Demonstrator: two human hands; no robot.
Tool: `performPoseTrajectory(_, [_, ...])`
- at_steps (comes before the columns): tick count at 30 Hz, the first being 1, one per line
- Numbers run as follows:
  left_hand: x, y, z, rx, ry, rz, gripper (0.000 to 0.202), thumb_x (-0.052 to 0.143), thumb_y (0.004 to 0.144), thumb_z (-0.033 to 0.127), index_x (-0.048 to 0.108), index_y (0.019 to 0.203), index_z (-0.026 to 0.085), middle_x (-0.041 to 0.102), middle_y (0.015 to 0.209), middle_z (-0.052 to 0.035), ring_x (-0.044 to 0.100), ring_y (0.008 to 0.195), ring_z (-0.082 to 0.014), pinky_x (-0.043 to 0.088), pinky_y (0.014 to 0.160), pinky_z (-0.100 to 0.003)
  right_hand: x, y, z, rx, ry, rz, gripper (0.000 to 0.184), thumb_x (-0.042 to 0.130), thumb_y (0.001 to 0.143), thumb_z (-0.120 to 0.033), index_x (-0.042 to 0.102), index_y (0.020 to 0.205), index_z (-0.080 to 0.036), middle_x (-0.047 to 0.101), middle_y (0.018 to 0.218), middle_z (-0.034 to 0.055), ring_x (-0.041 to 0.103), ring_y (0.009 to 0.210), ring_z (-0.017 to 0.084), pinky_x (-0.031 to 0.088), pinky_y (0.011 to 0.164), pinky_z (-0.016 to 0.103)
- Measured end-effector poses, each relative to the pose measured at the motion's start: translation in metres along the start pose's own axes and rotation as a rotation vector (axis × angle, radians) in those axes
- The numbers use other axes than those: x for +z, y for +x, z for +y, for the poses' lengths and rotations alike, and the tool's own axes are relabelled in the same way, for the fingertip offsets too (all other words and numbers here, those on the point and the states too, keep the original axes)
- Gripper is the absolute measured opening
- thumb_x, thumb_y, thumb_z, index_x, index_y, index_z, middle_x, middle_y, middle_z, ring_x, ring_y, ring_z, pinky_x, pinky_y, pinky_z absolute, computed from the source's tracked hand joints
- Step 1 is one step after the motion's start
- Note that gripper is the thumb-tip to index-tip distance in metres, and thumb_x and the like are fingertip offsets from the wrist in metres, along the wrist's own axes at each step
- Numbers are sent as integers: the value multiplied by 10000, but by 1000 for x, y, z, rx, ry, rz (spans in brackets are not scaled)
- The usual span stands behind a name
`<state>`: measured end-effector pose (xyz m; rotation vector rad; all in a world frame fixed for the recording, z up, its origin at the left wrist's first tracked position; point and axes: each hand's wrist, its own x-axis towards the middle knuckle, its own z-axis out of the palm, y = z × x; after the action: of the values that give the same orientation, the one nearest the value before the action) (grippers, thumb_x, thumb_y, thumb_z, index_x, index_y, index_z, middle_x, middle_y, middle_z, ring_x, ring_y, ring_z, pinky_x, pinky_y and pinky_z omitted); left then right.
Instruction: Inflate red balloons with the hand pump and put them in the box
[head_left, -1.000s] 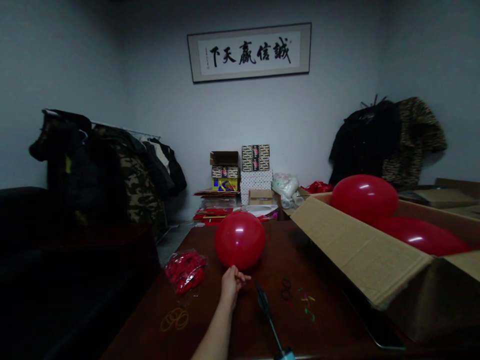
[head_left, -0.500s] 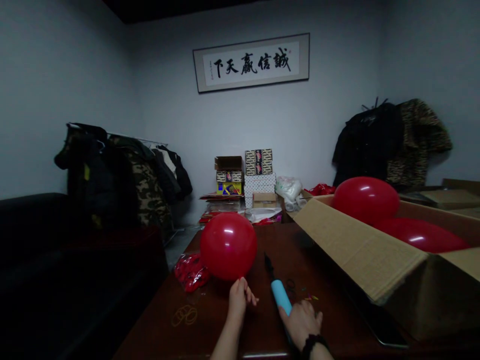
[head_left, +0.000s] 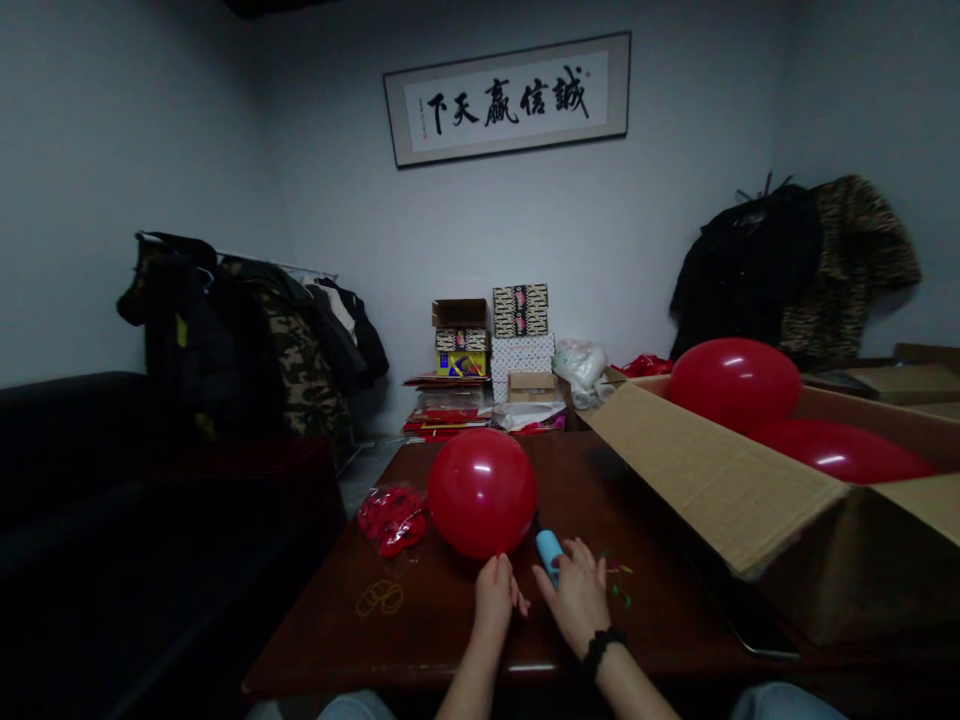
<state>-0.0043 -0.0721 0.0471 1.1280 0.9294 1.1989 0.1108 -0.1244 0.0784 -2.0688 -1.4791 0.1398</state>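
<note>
An inflated red balloon (head_left: 482, 492) rests low over the table, its neck pinched in the fingertips of my left hand (head_left: 496, 603). My right hand (head_left: 579, 592) lies palm down with fingers spread over a blue hand pump (head_left: 550, 550). Whether its fingers press on the pump is hard to tell; much of the pump is hidden under the hand and behind the balloon. Left of the balloon is a clear bag of red balloons (head_left: 391, 520). Several tan rubber bands (head_left: 380, 597) lie nearer to me. Small coloured bits (head_left: 621, 570) are scattered right of my right hand.
On the right a large open cardboard box (head_left: 712, 470) holds inflated red balloons (head_left: 735, 385). A dark flat phone-like object (head_left: 757, 630) lies beside it on the brown table (head_left: 330, 640). Stacked boxes (head_left: 520, 355) stand at the back, and a black sofa (head_left: 90, 500) is to the left.
The balloon and my left hand have moved right, nearer the pump. My right hand has shifted forward and left, its fingers now spread over the pump. The camera view has tilted down.
</note>
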Motion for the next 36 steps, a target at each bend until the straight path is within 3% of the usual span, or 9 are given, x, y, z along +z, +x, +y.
performPoseTrajectory(5, [6,-12,-1,115,255,47,256,566,723,386,540,558,192,580,486,-15,527,466,-169,367,475,-252,-2,-6,-23,-51,213,-75,416,430,780,-563,664,673,-237,669,917,61,580,919,205,392,838,336])
performPoseTrajectory(11, [3,-32,8,163,390,-62,208,531,755,313,598,590,206,566,477,-21,513,470,-175,331,507,-253,11,2,-17,-7,366,-112,360,541,784,-447,532,526,-196,529,510,-46,507,542,105,414,611,273])
performPoseTrajectory(17, [1,-36,16,161,318,-176,320,511,775,451,541,592,191,496,439,18,444,429,-128,295,473,-232,15,4,-14,43,557,-92,344,514,831,-437,519,613,-171,509,557,-72,504,545,75,443,582,254])
performPoseTrajectory(21, [9,-42,23,-58,-146,-144,374,558,729,526,486,605,180,528,498,9,477,476,-120,329,479,-217,16,7,-22,58,676,-53,345,476,849,-459,545,686,-163,544,615,-56,502,540,67,445,554,241])
performPoseTrajectory(24, [18,-46,25,-224,-559,-14,295,612,729,420,480,625,177,517,542,24,505,515,-107,406,551,-228,20,7,-27,59,736,-49,339,471,849,-472,562,752,-160,567,656,-46,506,539,64,447,542,239])
performPoseTrajectory(27, [25,-48,25,-432,-756,68,209,570,772,318,493,633,181,529,553,13,552,547,-131,465,646,-284,24,5,-28,64,773,-46,318,478,849,-460,570,817,-158,584,710,-35,527,576,71,462,559,245])
performPoseTrajectory(32, [28,-49,22,-583,-636,96,119,544,778,289,577,763,175,632,686,-36,607,632,-176,479,685,-339,23,4,-21,62,773,-24,277,502,844,-421,567,903,-159,599,804,-16,556,659,89,482,612,271])
performPoseTrajectory(34, [26,-50,20,-480,-473,107,126,560,756,298,596,782,180,647,735,-43,611,677,-185,467,673,-326,22,5,-17,46,746,-21,266,516,836,-418,575,867,-161,602,811,-16,562,696,100,485,654,290])
performPoseTrajectory(36, [22,-50,22,-265,-233,113,133,586,723,310,621,764,189,652,758,-44,602,726,-198,449,682,-312,20,6,-14,35,710,-19,261,530,827,-415,576,789,-161,597,783,-21,560,715,106,480,686,305])
